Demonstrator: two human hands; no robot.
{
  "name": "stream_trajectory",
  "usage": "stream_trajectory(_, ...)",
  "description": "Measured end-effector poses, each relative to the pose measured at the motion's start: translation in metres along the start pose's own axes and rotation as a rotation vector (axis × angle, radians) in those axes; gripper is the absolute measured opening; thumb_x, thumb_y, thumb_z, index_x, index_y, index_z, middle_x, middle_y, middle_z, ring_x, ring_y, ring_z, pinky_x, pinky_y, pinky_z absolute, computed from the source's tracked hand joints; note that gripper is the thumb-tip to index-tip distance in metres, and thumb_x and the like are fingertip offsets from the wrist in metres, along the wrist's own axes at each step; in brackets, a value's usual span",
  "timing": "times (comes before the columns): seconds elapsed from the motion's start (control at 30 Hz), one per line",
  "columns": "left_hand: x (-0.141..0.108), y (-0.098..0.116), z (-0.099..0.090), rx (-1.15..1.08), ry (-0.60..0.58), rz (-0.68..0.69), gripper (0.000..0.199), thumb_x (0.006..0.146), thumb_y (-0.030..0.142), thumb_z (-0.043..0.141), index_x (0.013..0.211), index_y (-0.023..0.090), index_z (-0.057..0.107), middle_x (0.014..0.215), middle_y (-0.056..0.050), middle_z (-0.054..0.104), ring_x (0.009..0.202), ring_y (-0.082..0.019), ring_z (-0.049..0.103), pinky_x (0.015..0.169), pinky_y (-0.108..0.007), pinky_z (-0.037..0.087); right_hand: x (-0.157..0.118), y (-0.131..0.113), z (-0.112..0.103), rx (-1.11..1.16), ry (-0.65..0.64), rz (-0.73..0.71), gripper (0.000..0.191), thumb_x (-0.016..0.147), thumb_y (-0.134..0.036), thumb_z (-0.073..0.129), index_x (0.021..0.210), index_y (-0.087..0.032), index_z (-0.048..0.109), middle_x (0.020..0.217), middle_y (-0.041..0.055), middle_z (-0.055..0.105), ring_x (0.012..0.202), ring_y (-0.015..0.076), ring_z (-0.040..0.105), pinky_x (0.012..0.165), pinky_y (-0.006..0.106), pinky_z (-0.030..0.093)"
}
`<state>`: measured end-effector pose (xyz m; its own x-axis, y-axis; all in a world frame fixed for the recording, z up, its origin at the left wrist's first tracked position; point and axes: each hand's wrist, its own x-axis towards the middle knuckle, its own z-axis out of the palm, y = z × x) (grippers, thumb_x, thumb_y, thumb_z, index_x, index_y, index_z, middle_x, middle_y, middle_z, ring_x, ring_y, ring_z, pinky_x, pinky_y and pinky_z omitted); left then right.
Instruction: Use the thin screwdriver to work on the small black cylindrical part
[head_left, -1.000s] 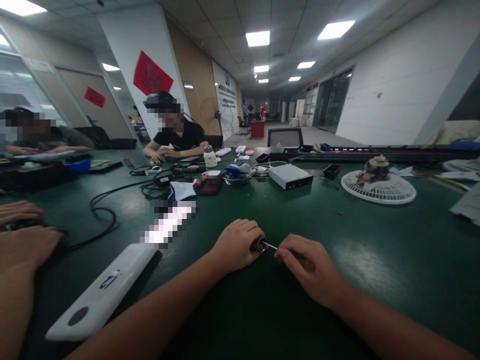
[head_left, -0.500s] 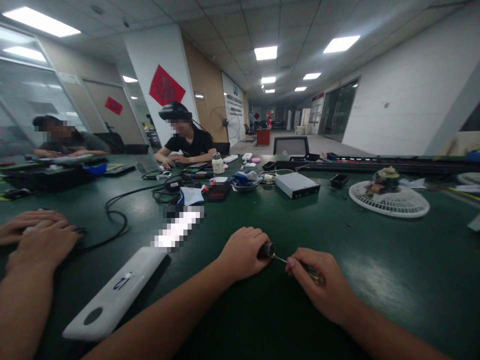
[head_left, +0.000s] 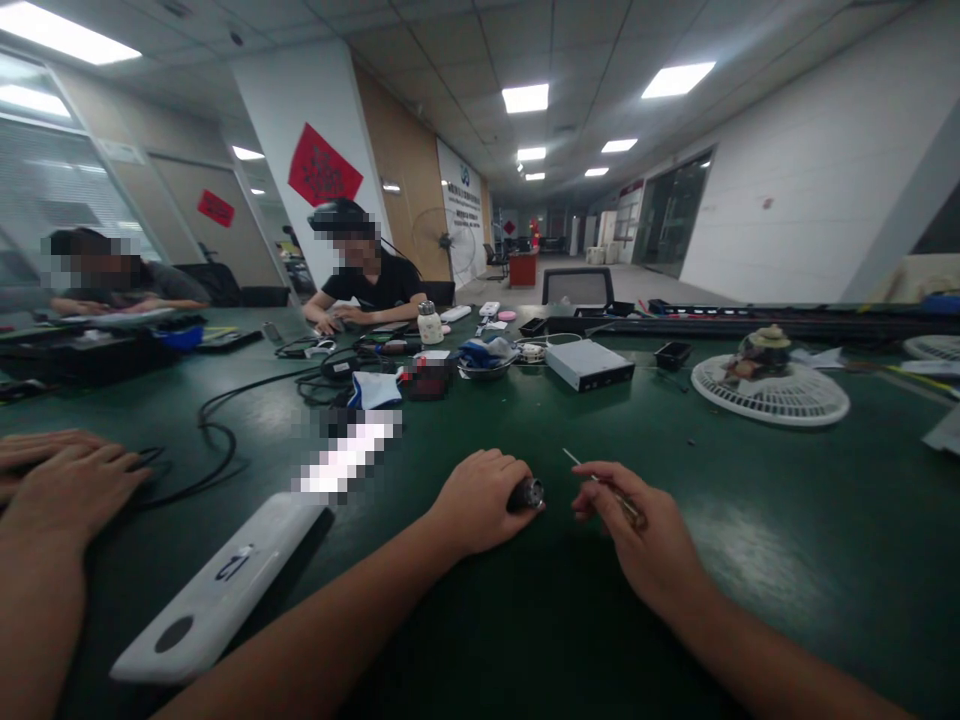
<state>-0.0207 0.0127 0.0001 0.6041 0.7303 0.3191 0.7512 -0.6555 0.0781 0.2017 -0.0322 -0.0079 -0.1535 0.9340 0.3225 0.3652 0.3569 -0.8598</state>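
A dark, round-ended cylinder (head_left: 531,493) at lower centre, left fingers (head_left: 507,466) curled around it; right fingers (head_left: 613,475) closely pinch a thin-shafted tool (head_left: 571,457), tip apart.

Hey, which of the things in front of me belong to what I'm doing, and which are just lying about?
In hand:
- dark cylinder, in your left hand
- thin-shafted tool, in your right hand

Apparently lying about:
- long white device
- silver box
- white grille
- pale bottle
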Motion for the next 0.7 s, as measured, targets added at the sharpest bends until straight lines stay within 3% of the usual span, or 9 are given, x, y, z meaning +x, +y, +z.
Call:
stream_trajectory(0.13,0.0,0.001,0.0,0.01,-0.009,-0.008,0.026,0.083,0.043,0.066,0.096,0.021,0.061,0.088,-0.004,0.067,0.08,-0.021,0.059,0.072,-0.035,0.043,0.001,-0.002,0.003,-0.139,-0.112,-0.046,0.025,0.097,-0.037,0.051,0.091,-0.021,0.069,0.085,0.0036,0.071,0.076,0.0191,0.068,0.06,0.028,0.049)
stream_trajectory(0.3,0.0,0.003,-0.002,-0.004,-0.034,-0.025,0.028,0.084,0.045,0.065,0.097,0.021,0.061,0.091,-0.004,0.068,0.08,-0.02,0.06,0.072,-0.035,0.043,-0.004,-0.007,0.003,-0.099,-0.124,-0.073,0.022,0.097,-0.037,0.05,0.102,-0.021,0.064,0.086,0.0037,0.072,0.074,0.0185,0.068,0.056,0.026,0.048)
stream_trajectory(0.5,-0.001,0.003,-0.001,-0.019,-0.02,-0.028,0.025,0.085,0.041,0.065,0.099,0.021,0.06,0.091,-0.003,0.067,0.082,-0.021,0.059,0.073,-0.035,0.043,-0.008,-0.007,-0.001,-0.036,-0.151,-0.102,0.02,0.098,-0.029,0.046,0.086,-0.02,0.058,0.073,0.0032,0.07,0.07,0.0181,0.065,0.059,0.027,0.047)
stream_trajectory(0.7,0.0,0.003,-0.005,-0.042,-0.039,0.049,0.024,0.083,0.028,0.065,0.105,0.022,0.059,0.095,-0.003,0.065,0.086,-0.02,0.058,0.075,-0.034,0.041,-0.007,-0.01,0.001,0.031,-0.237,-0.097,0.022,0.1,-0.033,0.045,0.09,-0.019,0.06,0.083,0.0044,0.07,0.078,0.0179,0.066,0.07,0.03,0.049)
